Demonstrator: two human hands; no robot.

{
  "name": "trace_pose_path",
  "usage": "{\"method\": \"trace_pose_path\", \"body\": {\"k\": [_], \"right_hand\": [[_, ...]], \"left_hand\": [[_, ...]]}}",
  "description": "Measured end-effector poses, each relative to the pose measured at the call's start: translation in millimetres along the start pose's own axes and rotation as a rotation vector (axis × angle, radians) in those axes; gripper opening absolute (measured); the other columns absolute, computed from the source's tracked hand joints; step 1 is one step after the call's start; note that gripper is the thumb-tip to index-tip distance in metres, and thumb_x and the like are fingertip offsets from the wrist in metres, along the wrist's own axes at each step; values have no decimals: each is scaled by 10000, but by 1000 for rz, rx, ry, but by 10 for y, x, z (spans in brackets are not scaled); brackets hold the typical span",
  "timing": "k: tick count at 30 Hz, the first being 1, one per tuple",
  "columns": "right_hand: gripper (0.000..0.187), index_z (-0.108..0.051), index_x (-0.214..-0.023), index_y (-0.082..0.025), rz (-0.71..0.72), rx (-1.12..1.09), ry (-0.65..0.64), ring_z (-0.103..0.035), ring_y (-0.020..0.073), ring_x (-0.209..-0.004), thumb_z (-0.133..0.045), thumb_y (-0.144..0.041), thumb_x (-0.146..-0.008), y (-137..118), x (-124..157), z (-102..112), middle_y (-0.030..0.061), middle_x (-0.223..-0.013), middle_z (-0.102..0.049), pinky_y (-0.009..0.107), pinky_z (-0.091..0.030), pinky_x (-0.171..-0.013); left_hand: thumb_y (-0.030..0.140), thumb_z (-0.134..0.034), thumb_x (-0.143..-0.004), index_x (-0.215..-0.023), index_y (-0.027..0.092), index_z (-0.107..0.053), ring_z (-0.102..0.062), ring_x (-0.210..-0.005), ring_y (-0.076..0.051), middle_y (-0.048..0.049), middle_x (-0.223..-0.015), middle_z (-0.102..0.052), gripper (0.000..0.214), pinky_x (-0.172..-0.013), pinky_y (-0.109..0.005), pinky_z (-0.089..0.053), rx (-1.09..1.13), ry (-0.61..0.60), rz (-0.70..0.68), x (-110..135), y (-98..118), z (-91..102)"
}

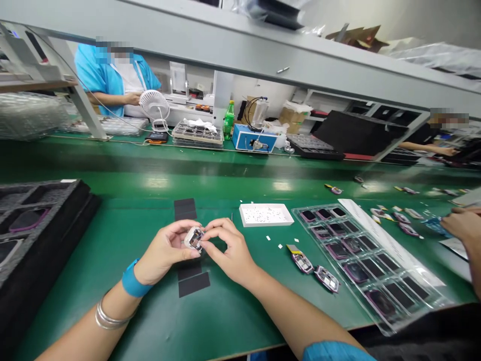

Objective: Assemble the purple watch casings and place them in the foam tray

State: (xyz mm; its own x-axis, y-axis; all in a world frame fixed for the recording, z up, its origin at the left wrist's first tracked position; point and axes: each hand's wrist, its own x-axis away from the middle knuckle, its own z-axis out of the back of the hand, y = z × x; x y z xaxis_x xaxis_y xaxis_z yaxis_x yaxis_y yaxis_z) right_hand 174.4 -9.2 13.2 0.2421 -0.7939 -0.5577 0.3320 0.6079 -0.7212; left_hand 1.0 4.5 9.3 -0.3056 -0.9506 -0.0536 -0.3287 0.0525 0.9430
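**Small device held in the left hand, its open face worked at by the right**

A small device [194,238] with a pale rim and exposed inner parts is held above the table [150,326], back from its near edge. It is gripped by the left hand [165,245], whose thumb and fingers are curled around the rim. The right hand [233,253] is nearly closed, its thumb and forefinger brought against the device's exposed side; whether a tiny part is pinched there cannot be told. A blue wristband [136,280] and silver bangles [112,313] are worn on the left arm.

Beneath the hands, black strips are laid on the table: one upper strip [185,208] towards the far edge, and a lower strip [194,285] towards the near edge. A shallow white box [268,223], scattered inside with tiny pieces, is set beyond the right hand. To its near right, two opened devices [326,279] are left just beside a clear plastic tray [398,321], which is filled with dark screens and reaches the table's near edge. A black foam tray [71,210] is placed towards the table's left end. Towards the right end, blue material is touched by another person's hand [462,223]. Farther back, a white fan [152,104], a green bottle [229,120] and a blue machine [251,139] can be seen.
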Motion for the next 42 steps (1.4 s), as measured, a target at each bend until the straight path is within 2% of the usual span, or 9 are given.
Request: {"method": "trace_pose_path", "body": {"k": [17, 21, 24, 28, 30, 32, 36, 39, 42], "right_hand": [[47, -578, -838, -225, 5, 110, -98, -515, 186, -1009, -610, -193, -827, 25, 13, 15, 41, -1023, -572, 364, -418, -917], [32, -557, -846, -213, 90, 223, -85, -506, 192, -998, -545, -199, -872, -11, -21, 38, 55, -1015, -577, 365, -408, -903], [89, -547, -834, -208, 84, 387, 45, -528, 204, -951, -492, -228, -901, 19, -103, 268, 63, -952, -596, 375, -404, -870], [106, -563, -772, -198, -186, 731, 135, -565, 222, -764, -502, -164, -851, 238, -217, 753, 48, -753, -621, 465, -366, -885], [114, -596, -768, -191, -282, 800, 129, -587, 247, -797, -517, -115, -798, 335, -239, 872, 64, -783, -651, 527, -316, -932], [111, -628, -801, -196, -286, 657, 104, -602, 252, -876, -535, -136, -787, 346, -227, 820, 66, -875, -676, 507, -335, -946], [93, -653, -831, -208, -255, 97, -4, -637, 169, -819, -565, -228, -810, 149, -137, 378, 7, -850, -691, 304, -487, -777], [79, -659, -766, -203, -237, 1, 8, -639, 143, -756, -584, -185, -785, 25, -66, 98, -15, -781, -692, 303, -485, -837], [83, -659, -720, -210, -205, 6, 42, -635, 135, -708, -602, -177, -770, 17, -32, 15, -30, -751, -698, 379, -415, -990]], "left_hand": [[77, -832, -496, -902, 172, -686, -609, -704, -107, -21, -821, -687, 442, -638, -173, -507, 33, 27, 24, 11, -10, -37], [95, -825, -537, -950, 171, -663, -621, -749, -114, -28, -858, -685, 451, -684, -183, -516, 79, 47, 64, -6, -11, -40], [121, -809, -584, -1032, 201, -619, -644, -833, -156, -41, -942, -680, 494, -749, -241, -530, 149, 50, 77, -12, -10, -19], [126, -798, -605, -1049, 213, -587, -648, -896, -196, -48, -968, -671, 499, -770, -282, -536, 200, 20, 81, -10, -19, 8], [121, -800, -600, -1012, 196, -593, -651, -881, -195, -55, -962, -669, 467, -760, -277, -536, 197, 4, 82, -7, -30, 9], [120, -801, -599, -988, 181, -598, -652, -873, -192, -62, -965, -669, 443, -759, -271, -533, 180, -3, 81, -6, -42, 3], [122, -813, -584, -976, 174, -605, -647, -848, -165, -59, -956, -675, 446, -762, -244, -522, 135, -1, 84, -10, -55, -11], [118, -825, -559, -961, 177, -616, -636, -798, -131, -38, -920, -680, 457, -729, -210, -516, 116, -4, 81, -12, -55, -18], [121, -830, -548, -950, 178, -621, -628, -774, -118, -27, -895, -681, 456, -701, -193, -511, 98, 3, 81, -13, -52, -22]]}}
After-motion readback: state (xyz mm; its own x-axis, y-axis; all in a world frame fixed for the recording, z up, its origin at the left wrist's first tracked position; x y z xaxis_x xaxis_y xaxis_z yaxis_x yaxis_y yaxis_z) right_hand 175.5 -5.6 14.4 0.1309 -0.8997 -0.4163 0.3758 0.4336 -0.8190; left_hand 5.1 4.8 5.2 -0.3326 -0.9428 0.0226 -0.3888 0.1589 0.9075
